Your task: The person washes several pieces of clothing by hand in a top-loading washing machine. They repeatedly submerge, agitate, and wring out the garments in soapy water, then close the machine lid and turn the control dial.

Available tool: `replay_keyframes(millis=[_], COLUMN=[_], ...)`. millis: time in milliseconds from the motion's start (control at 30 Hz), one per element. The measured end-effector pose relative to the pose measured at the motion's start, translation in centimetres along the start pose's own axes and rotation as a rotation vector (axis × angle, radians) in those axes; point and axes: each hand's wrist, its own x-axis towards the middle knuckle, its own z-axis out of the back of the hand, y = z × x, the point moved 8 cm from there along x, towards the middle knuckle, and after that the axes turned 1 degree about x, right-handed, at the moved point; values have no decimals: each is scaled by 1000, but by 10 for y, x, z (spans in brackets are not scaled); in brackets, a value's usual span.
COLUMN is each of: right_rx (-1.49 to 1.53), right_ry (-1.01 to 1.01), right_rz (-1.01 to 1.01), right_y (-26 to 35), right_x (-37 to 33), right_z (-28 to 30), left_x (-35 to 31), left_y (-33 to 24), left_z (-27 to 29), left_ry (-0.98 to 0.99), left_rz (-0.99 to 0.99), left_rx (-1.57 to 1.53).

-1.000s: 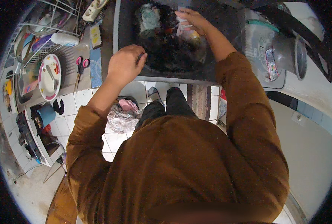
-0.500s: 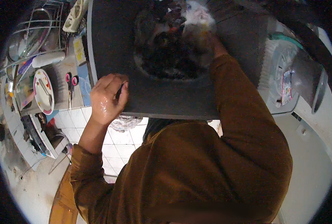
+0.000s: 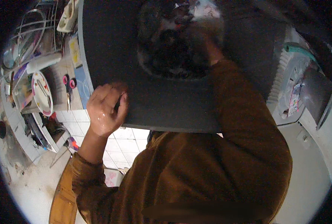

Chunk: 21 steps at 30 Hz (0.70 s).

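My left hand (image 3: 107, 110), wet and shiny on its back, is held by the front left of the dark counter (image 3: 166, 104). Its fingers bend loosely, the thumb stands apart, and nothing shows between them. My right hand (image 3: 209, 47) reaches into a rounded, dark basin (image 3: 145, 67) set in the counter. Shadow and blur hide its fingers, so I cannot tell what they hold. Beyond this hand lies a bright white patch (image 3: 207, 10), too unclear to name. Dark shapes and a small reddish spot fill the rest of the basin.
At left are a wire rack (image 3: 33, 22), a patterned oval dish (image 3: 42, 93), pink-handled scissors (image 3: 68, 87) and a power strip (image 3: 67, 16). To the right sits a pale ribbed tray (image 3: 281, 84) holding a small packet (image 3: 294, 98). White tiles (image 3: 123, 143) show below the counter.
The view has shifted a little, so the counter edge sits lower. My right hand has moved slightly nearer inside the basin and looks darker. The left hand keeps its loose bend.
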Motion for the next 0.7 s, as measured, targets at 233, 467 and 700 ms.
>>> replay_keyframes(millis=[233,467,700], right_rx=[942,361,-99], right_ry=[76,-228,-173], right_rz=[481,672,-65], right_y=[191,149,-52], right_x=[-93,-37,-2], right_z=[-59,-45,64], left_x=[-1,1,-7], left_y=[2,1,6], left_z=[-2,-3,-4], left_ry=[-19,2,-12], left_rz=[10,-49,-41], left_rx=[-24,-20,-46])
